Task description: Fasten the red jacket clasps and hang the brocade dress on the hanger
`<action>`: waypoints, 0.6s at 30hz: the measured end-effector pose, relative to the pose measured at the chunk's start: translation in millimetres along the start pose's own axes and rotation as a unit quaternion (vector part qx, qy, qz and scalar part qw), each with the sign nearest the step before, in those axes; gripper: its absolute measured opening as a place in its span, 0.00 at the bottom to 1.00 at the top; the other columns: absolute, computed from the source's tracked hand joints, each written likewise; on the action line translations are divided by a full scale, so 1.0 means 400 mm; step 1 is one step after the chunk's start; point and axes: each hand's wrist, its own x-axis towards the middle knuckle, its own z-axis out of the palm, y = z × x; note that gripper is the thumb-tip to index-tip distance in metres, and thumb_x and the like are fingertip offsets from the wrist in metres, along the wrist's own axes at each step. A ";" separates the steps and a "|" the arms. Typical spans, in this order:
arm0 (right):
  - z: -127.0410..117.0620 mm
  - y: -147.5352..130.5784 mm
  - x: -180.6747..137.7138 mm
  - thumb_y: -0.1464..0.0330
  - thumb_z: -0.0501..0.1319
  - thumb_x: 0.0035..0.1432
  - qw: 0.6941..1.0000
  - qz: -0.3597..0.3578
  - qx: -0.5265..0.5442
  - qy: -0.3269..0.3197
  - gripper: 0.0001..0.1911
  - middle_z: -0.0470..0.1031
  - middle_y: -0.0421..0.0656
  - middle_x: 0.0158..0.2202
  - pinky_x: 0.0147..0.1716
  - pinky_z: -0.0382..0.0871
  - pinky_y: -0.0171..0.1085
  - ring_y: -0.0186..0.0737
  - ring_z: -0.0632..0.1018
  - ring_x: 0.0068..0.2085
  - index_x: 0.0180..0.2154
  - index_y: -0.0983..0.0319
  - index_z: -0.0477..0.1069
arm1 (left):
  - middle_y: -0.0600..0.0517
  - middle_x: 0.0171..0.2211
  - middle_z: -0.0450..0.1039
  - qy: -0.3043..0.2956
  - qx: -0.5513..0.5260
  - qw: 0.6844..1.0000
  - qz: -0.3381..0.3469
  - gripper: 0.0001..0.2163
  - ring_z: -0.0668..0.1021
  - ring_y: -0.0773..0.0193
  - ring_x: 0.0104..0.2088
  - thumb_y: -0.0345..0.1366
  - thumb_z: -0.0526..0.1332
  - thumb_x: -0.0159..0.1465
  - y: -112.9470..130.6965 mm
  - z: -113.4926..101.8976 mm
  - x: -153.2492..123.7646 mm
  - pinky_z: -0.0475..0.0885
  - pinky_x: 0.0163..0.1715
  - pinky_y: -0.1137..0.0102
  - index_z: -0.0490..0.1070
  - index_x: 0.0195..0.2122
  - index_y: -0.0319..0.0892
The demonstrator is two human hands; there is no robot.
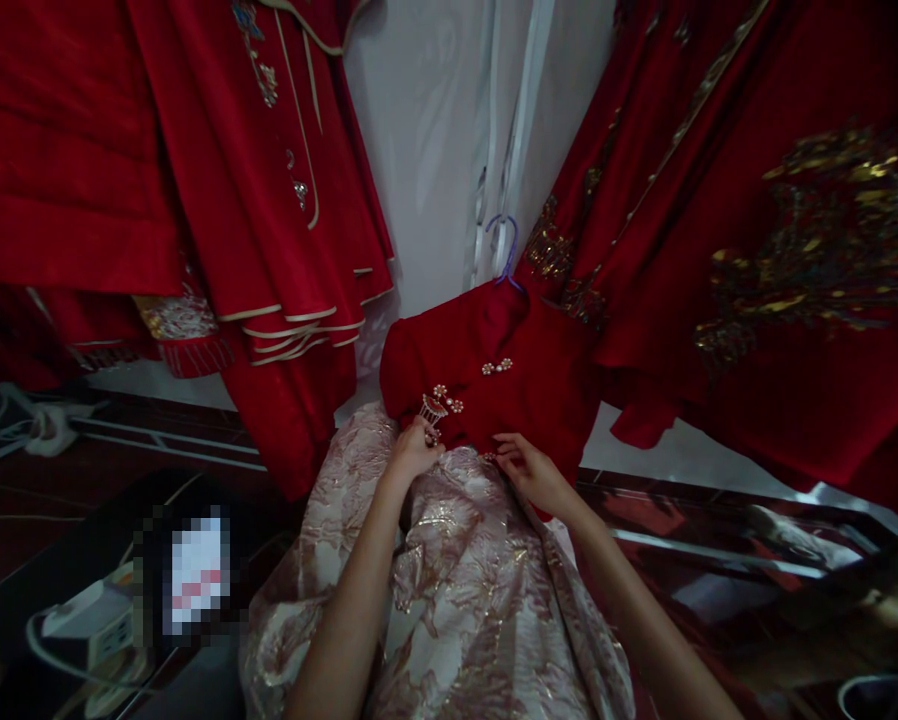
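Note:
A red jacket with a stand-up collar hangs on a purple hanger in front of me. Pearl flower fastenings run across its chest. My left hand is closed on the jacket's front, just under a fan-shaped tassel ornament; its fingertips partly hide the spot they grip. To the right, my right hand has its fingers apart, beside a lower pearl fastening at the jacket's front. Pale floral brocade fabric with a metallic sheen spreads below both hands, covering the jacket's lower part.
Red garments with cream piping hang on the left. More red garments with gold sequin embroidery hang on the right. White doors stand behind. At lower left, a white power strip with cables lies beside a blurred-out lit screen.

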 end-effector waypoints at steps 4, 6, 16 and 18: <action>0.055 0.014 0.017 0.68 0.56 0.55 0.999 -0.013 -0.005 0.034 0.18 0.69 0.49 0.45 0.37 0.72 0.37 0.37 0.74 0.39 0.49 0.63 0.63 | 0.53 0.29 0.74 0.007 -0.007 1.000 0.012 0.08 0.76 0.68 0.29 0.28 0.61 0.51 0.001 -0.007 0.006 0.67 0.31 0.75 0.68 0.33 0.41; 0.069 0.019 0.022 0.68 0.56 0.55 0.999 -0.004 0.007 0.042 0.16 0.70 0.47 0.40 0.33 0.71 0.36 0.36 0.73 0.34 0.46 0.63 0.64 | 0.52 0.30 0.75 0.015 -0.026 0.999 0.015 0.06 0.76 0.68 0.30 0.29 0.61 0.52 0.000 -0.019 0.013 0.67 0.31 0.75 0.70 0.32 0.41; 0.085 0.011 0.021 0.68 0.58 0.53 0.988 -0.034 -0.099 0.112 0.06 0.69 0.44 0.34 0.35 0.68 0.37 0.37 0.72 0.32 0.34 0.61 0.65 | 0.52 0.24 0.74 0.044 0.017 0.999 -0.002 0.09 0.74 0.68 0.24 0.41 0.59 0.58 0.035 -0.092 -0.011 0.65 0.27 0.74 0.71 0.30 0.40; 0.084 0.002 0.020 0.67 0.58 0.54 0.991 -0.028 -0.084 0.101 0.05 0.70 0.43 0.33 0.33 0.68 0.36 0.36 0.73 0.31 0.34 0.61 0.64 | 0.51 0.24 0.75 -0.034 -0.008 0.999 0.001 0.11 0.75 0.67 0.25 0.44 0.62 0.55 0.029 -0.072 -0.014 0.65 0.25 0.75 0.71 0.29 0.39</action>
